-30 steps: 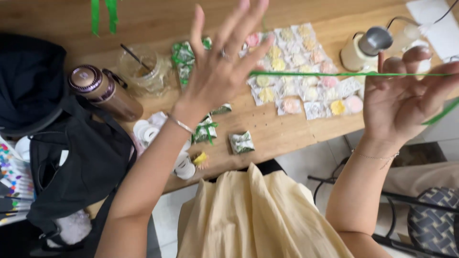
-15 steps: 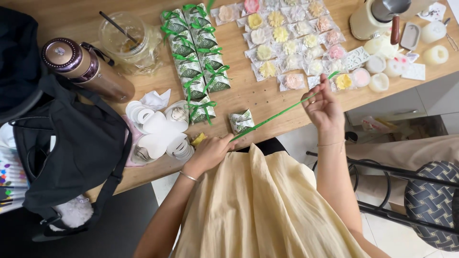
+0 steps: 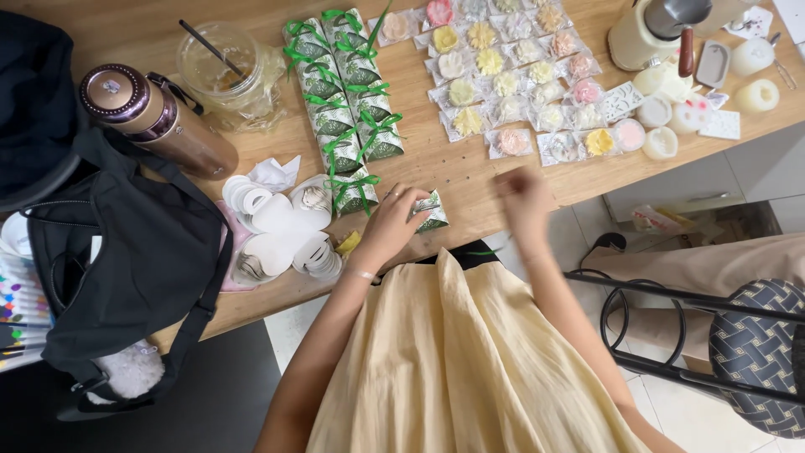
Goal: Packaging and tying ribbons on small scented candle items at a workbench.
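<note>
The left hand [image 3: 387, 225] pinches a small wrapped packet [image 3: 430, 210] near the bench [image 3: 453, 172] edge, steadying it flat, just below the row of ribbon-tied packets [image 3: 344, 101]. The right hand [image 3: 524, 197] hovers blurred beside it; I cannot tell whether its fingers are spread or closed.
</note>
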